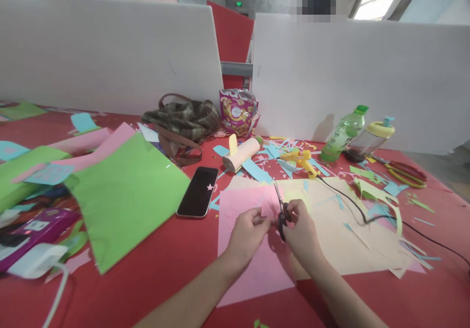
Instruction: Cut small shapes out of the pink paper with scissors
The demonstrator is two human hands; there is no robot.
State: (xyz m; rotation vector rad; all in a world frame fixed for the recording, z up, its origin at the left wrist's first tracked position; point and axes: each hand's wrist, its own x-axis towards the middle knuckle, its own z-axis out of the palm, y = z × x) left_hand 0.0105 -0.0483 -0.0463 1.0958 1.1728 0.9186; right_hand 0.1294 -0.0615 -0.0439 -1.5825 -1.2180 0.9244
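My left hand (246, 232) pinches a small pink paper piece (269, 209) between thumb and fingers. My right hand (301, 231) is closed round the black handles of a pair of scissors (282, 209), whose blades point up and away, right beside the pink piece. Both hands hover over a large pink sheet (253, 264) lying on the red table (176, 269). A cream sheet (352, 240) lies just to the right, under my right wrist.
A black phone (198, 191) lies left of the pink sheet, a green sheet (125, 191) further left. A yellow glue gun (303, 161) with a black cable (367, 218), a paper roll (241, 154), a green bottle (343, 133), red-handled scissors (404, 172) and paper scraps lie behind. White partitions (348, 78) close the back.
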